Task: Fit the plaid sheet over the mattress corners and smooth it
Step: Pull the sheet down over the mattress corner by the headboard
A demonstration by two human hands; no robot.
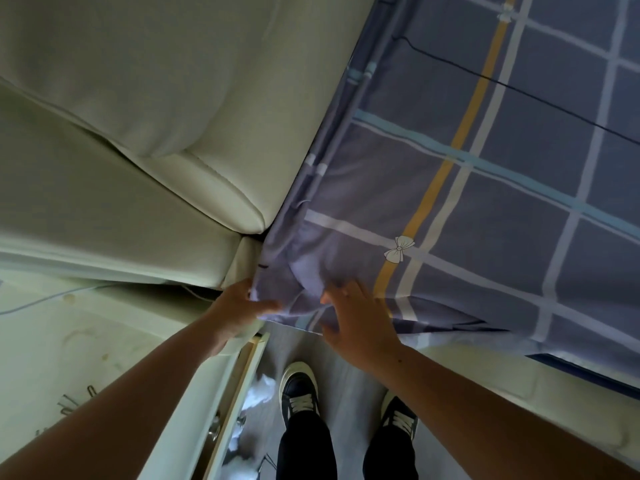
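The plaid sheet (485, 188), blue-grey with white, yellow and light-blue stripes and small bows, covers the top of the mattress (502, 379) on the right. At the near corner the cloth is bunched and wrinkled. My left hand (239, 306) grips the sheet's corner fabric beside the headboard, thumb across the fold. My right hand (356, 320) lies on the bunched cloth at the corner with fingers spread and curved against it. The sheet's hem hangs over the mattress side, whose pale surface shows below it.
A padded cream headboard (145, 109) fills the upper left, meeting the mattress at the corner. A white bedside cabinet (86, 341) stands at lower left with its drawer (239, 393) open. My feet in dark sneakers (299, 386) stand on the grey floor between cabinet and bed.
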